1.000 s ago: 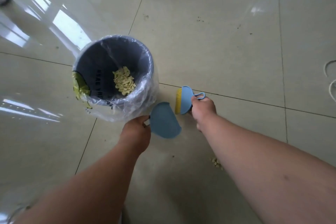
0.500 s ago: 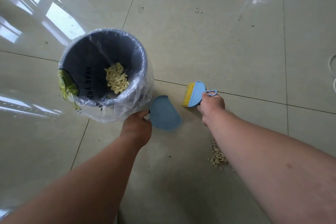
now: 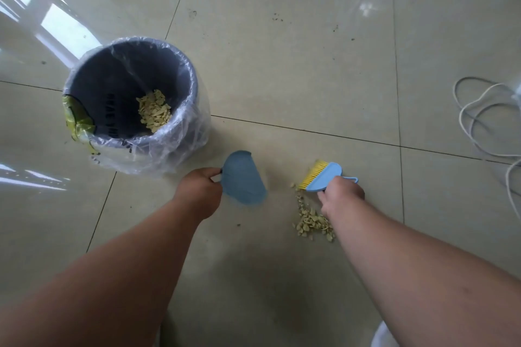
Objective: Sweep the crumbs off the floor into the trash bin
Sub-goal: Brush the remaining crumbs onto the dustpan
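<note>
Pale beige tile floor [image 3: 282, 65], glossy, crossed by dark grout lines. Two bare forearms are seen reaching in from the near edge.

A loose pile of yellowish crumbs [image 3: 311, 220] is noted on the floor near centre-right, just left of the right wrist, with a thin trail running toward the far side up to the brush bristles.

Right hand [image 3: 341, 197]: fingers are closed around the handle of a small blue hand brush [image 3: 324, 177]; its yellow bristles point left and sit at the far end of the crumb trail. Contact with the floor cannot be told.

Left hand [image 3: 200, 189]: fingers are pinched on the edge of a small blue dustpan [image 3: 244, 177], held left of the crumbs and apart from them. No crumbs are seen on its visible face.

Farther left, a grey trash bin [image 3: 186, 65] lined with a clear plastic bag [image 3: 194, 132] stands upright; more crumbs are lying inside it.

A white cable [image 3: 473, 121] is looped on the floor at far right.
</note>
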Tool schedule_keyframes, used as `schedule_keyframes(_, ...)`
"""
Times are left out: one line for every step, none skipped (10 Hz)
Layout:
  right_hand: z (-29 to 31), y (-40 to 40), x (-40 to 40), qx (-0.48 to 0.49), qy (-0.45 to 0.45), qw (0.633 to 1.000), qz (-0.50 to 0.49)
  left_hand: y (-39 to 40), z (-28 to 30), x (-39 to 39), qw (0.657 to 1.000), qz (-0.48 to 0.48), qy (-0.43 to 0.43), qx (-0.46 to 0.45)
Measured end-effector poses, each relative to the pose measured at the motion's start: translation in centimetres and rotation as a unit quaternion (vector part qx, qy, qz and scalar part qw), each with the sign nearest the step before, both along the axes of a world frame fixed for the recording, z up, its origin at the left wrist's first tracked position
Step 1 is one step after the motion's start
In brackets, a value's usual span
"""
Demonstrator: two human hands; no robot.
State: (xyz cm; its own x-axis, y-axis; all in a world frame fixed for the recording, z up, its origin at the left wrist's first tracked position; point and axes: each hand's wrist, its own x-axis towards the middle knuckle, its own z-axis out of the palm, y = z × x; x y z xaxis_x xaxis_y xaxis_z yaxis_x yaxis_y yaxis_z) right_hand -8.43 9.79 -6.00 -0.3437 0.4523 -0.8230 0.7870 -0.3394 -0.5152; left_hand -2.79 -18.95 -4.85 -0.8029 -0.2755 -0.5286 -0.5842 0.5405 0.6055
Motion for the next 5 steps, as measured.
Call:
schedule_keyframes(2.3,0.0,1.3,-0.042,0.008,0.993,-0.113,0.4,0.6,0.4,1.0,-0.02,-0.016,-0.01)
schedule_keyframes(3.1,0.8,0.9,-0.053,0.06,0.985,-0.153,0.7,0.7,0.5,0.999,-0.024,-0.019,-0.011)
schedule_keyframes(3.8,1.7,-0.6,-0.006,0.096,0.988,-0.118,0.7,0.7,0.4,0.999,-0.033,-0.022,-0.02)
schedule_keyframes(4.2,3.0,-1.9,0.218,0.11,0.964,0.11,0.6,0.4,0.3,0.999,-0.032,-0.025,-0.015)
schedule_keyframes(3.3,4.6,-2.4,0.318,0.134,0.863,0.369,0.6,0.2,0.2,0.999,-0.044,-0.025,-0.018)
